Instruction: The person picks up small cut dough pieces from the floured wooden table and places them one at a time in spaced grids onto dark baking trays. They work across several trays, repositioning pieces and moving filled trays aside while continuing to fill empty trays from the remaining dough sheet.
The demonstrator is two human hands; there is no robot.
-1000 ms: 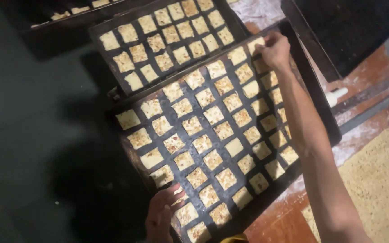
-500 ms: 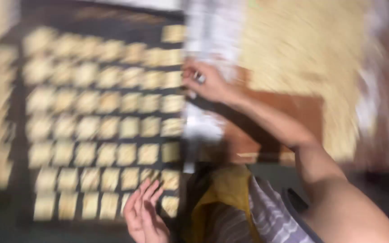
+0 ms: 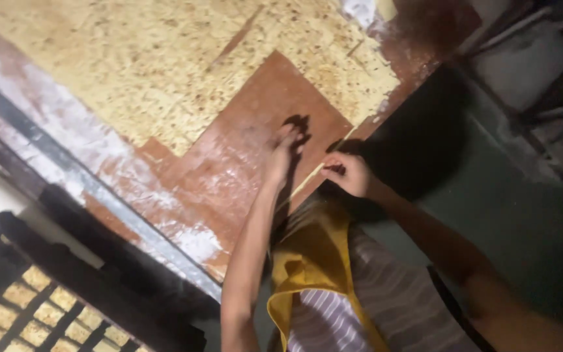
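Hands first. I see the left hand point(image 3: 283, 153) at the centre of the frame, palm down and fingers stretched forward, pressed flat on the reddish-brown worktop point(image 3: 249, 163). The right hand point(image 3: 348, 173) sits just right of it at the worktop's edge, fingers curled inward; whether it pinches anything I cannot tell (the fingertips are in shadow). The two hands are near each other but not touching.

I note a thin pale strip point(image 3: 324, 164) running along the worktop's edge between the hands, passing just beside the right hand.

A wide sheet of pale rolled dough point(image 3: 164, 65), speckled with dark flecks, covers the upper left and upper centre of the frame, well beyond the left hand's fingertips. White flour dust point(image 3: 190, 238) streaks the worktop from the left edge down toward the lower centre.

At the lower left corner I see a dark tray point(image 3: 8, 238) holding rows of small square dough pieces point(image 3: 37, 313), well apart from both hands.

Below the hands, at the lower centre, the person's yellow apron point(image 3: 311, 261) lies over a striped garment point(image 3: 360, 306). The right side of the frame is dark floor (detail too dim to report).
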